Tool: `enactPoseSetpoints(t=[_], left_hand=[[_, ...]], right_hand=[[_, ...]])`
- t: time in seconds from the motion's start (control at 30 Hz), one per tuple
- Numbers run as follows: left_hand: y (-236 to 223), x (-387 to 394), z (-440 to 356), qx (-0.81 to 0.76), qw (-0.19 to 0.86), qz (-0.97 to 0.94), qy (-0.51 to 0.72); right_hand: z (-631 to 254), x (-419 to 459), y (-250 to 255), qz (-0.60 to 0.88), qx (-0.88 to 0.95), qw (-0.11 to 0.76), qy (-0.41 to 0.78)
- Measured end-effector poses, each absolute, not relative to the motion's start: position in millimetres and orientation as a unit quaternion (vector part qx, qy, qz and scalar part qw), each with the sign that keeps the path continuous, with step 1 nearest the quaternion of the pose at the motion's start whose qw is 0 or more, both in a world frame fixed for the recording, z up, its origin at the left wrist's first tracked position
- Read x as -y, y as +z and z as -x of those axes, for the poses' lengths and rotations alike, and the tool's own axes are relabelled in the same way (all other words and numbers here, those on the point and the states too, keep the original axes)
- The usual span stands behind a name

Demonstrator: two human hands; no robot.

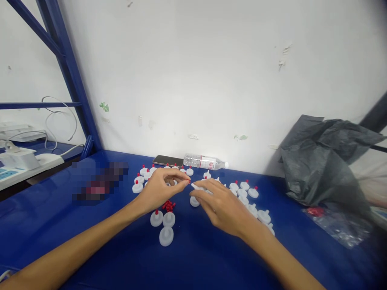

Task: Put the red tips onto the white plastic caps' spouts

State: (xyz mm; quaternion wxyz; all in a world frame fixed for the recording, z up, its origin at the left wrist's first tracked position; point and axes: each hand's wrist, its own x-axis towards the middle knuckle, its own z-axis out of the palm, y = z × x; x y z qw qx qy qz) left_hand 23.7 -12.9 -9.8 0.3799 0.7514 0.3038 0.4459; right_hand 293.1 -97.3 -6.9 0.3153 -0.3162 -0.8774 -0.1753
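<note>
My left hand [163, 183] pinches a tiny red cap [189, 181] between thumb and fingertips. Opposite it, my right hand [225, 205] grips a white nozzle cap [197, 187], its narrow tip pointing at the red cap. A slight gap seems to separate the two pieces. Most of the held nozzle cap is hidden by my right fingers. Below my left hand lies a small heap of loose red caps [168, 206]. Just in front of the heap are three round white nozzle caps [166, 237], at least one with a red tip. Another white nozzle cap [194, 201] sits between my hands.
Several red-tipped nozzle caps [137, 187] stand at back left; more, some bare-tipped [264, 216], spread at right. A phone [168, 161] and clear bottle [207, 162] lie by the wall. A grey bag [320, 161] and clear plastic bag [344, 229] occupy the right side.
</note>
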Motion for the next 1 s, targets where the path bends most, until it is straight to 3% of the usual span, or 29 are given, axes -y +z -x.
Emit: enactPoseSetpoints(t=[0.4, 0.63, 0.83, 1.0], left_hand=[[-10, 14, -24, -0.258, 0.516, -0.711, 0.401], [-6, 13, -22, -0.264, 0.549, -0.687, 0.396], [-7, 20, -26, -0.285, 0.482, -0.743, 0.366], [-15, 24, -26, -0.273, 0.29, -0.857, 0.327]], right_hand=[[-292, 97, -9, 0.304, 0.876, 0.33, -0.175], [-289, 96, -8, 0.277, 0.846, 0.416, -0.186], [-286, 98, -6, 0.278, 0.837, 0.432, -0.189], [-283, 101, -10, 0.306, 0.851, 0.385, -0.181]])
